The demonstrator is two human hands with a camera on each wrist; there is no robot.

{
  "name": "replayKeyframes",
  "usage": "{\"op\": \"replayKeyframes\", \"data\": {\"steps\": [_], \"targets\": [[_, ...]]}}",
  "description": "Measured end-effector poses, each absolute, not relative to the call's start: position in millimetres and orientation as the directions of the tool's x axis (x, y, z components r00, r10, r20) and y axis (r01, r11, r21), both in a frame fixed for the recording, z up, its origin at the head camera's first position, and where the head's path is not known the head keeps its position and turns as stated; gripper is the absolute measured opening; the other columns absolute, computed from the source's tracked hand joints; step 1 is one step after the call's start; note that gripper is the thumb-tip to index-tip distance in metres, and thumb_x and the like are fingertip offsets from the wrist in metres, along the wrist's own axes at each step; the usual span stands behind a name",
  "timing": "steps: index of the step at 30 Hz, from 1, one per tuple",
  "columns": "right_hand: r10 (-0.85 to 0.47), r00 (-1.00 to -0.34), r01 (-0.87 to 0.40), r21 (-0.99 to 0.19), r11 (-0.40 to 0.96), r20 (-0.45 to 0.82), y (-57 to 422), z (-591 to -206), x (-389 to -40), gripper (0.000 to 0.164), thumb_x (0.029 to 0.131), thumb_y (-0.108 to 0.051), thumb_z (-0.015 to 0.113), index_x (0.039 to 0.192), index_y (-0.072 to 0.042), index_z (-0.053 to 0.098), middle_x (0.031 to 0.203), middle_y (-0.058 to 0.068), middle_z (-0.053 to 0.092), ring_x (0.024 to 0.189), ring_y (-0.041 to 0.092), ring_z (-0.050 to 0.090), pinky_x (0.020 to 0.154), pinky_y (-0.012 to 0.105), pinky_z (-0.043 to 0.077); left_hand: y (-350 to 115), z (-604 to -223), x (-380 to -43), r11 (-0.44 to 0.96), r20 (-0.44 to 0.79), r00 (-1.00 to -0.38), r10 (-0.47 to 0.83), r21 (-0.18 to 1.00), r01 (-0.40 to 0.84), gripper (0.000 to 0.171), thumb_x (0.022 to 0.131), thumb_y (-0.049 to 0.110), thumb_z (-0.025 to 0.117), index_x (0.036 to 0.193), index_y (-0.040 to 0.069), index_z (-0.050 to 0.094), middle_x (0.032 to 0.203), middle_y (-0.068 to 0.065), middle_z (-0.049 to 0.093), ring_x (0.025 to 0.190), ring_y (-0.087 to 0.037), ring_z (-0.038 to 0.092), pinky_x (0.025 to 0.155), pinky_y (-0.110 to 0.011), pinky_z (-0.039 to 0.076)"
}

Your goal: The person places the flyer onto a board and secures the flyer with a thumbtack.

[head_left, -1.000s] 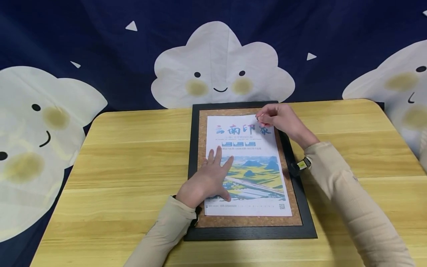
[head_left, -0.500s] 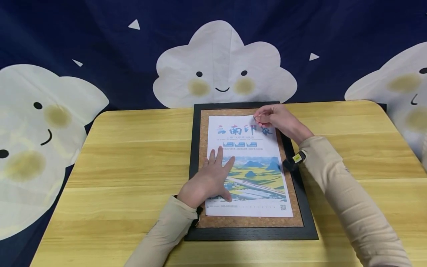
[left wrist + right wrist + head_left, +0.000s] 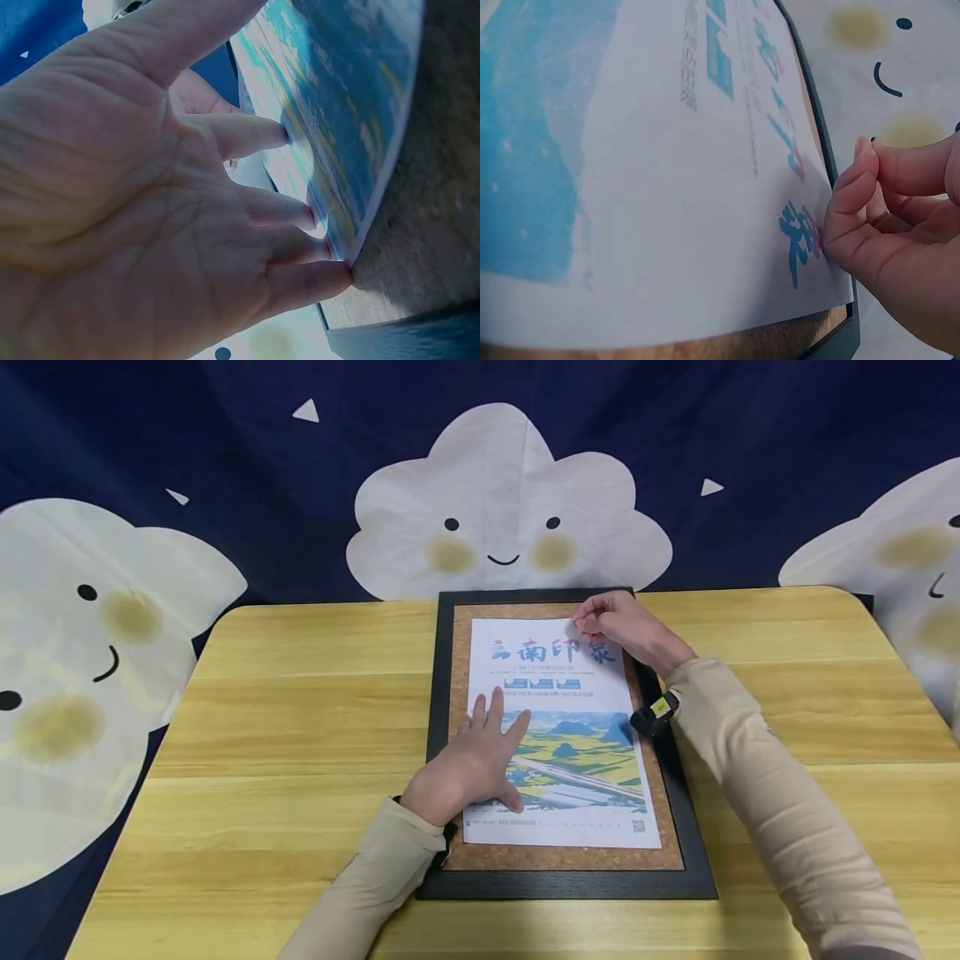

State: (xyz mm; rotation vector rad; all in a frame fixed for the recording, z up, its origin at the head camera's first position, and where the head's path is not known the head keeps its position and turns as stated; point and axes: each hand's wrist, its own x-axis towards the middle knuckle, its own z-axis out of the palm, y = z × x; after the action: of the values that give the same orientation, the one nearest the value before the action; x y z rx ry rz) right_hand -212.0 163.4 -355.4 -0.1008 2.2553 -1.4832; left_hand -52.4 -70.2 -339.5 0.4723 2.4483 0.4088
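The printed sheet point(image 3: 562, 727) lay on the cork board point(image 3: 570, 858), inside its black frame point(image 3: 566, 885), with a cork margin along the near, far and right sides, so placing it looked done. No fastening showed at its far left corner or either near corner; securing it seemed, as a judgement, not yet finished. The left hand point(image 3: 476, 768) spread its fingers over the sheet's left near part, the little finger touching the left edge, gripping nothing. The right hand point(image 3: 618, 625) was at the sheet's far edge, right of the middle, with thumb and forefinger tips closed together on what looked like a tiny dark thing point(image 3: 874, 140), too small to identify. The board lay on a pale wooden table point(image 3: 300, 718) with horizontal grain, its far side by the table's far edge. Beyond hung a dark blue cloth point(image 3: 697, 410) printed with smiling white clouds point(image 3: 498, 477) and small white triangles.
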Motion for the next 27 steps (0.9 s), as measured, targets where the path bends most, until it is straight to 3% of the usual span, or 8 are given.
{"op": "replayKeyframes", "data": {"steps": [4,12,21,27], "targets": [[-0.265,-0.915,0.157,-0.874,0.46,-0.303,161.7,-357.3,-214.1,0.019,0.101,-0.002,0.058,0.115,0.01,0.065,0.102,0.009,0.065,0.086,0.018,0.057,0.077,0.026,0.049,-69.3,-339.8,-53.4,0.889,-0.507,-0.751,0.424,0.393,0.237,0.114,0.08,0.036,0.092,0.167,0.015,0.021,0.171,-0.021,-0.01,0.156,-0.043,-0.008,0.124,-0.054,0.014],[-0.241,-0.908,0.183,-0.844,0.504,-0.341,156.0,-357.8,-226.4,0.017,0.101,-0.004,0.065,0.111,0.009,0.071,0.082,0.005,0.069,0.071,0.016,0.058,0.064,0.025,0.047,-70.1,-341.0,-53.5,0.888,-0.511,-0.75,0.42,0.403,0.222,0.114,0.08,0.034,0.092,0.167,0.016,0.021,0.171,-0.02,-0.012,0.156,-0.042,-0.01,0.124,-0.054,0.013],[-0.157,-0.88,0.309,-0.791,0.527,-0.449,147.6,-352.7,-233.9,0.018,0.099,-0.004,0.068,0.113,0.007,0.072,0.078,0.001,0.072,0.064,0.01,0.064,0.06,0.021,0.049,-69.8,-342.3,-53.2,0.887,-0.502,-0.756,0.419,0.404,0.223,0.113,0.08,0.034,0.092,0.167,0.015,0.022,0.171,-0.021,-0.01,0.156,-0.043,-0.009,0.124,-0.055,0.015],[-0.133,-0.881,0.322,-0.781,0.535,-0.454,146.5,-353.2,-234.2,0.016,0.099,-0.003,0.069,0.112,0.006,0.073,0.078,0.001,0.072,0.064,0.01,0.064,0.06,0.022,0.049,-69.2,-341.9,-53.0,0.887,-0.498,-0.758,0.421,0.4,0.23,0.113,0.079,0.034,0.092,0.167,0.015,0.023,0.171,-0.021,-0.009,0.156,-0.043,-0.007,0.124,-0.055,0.016]]}}
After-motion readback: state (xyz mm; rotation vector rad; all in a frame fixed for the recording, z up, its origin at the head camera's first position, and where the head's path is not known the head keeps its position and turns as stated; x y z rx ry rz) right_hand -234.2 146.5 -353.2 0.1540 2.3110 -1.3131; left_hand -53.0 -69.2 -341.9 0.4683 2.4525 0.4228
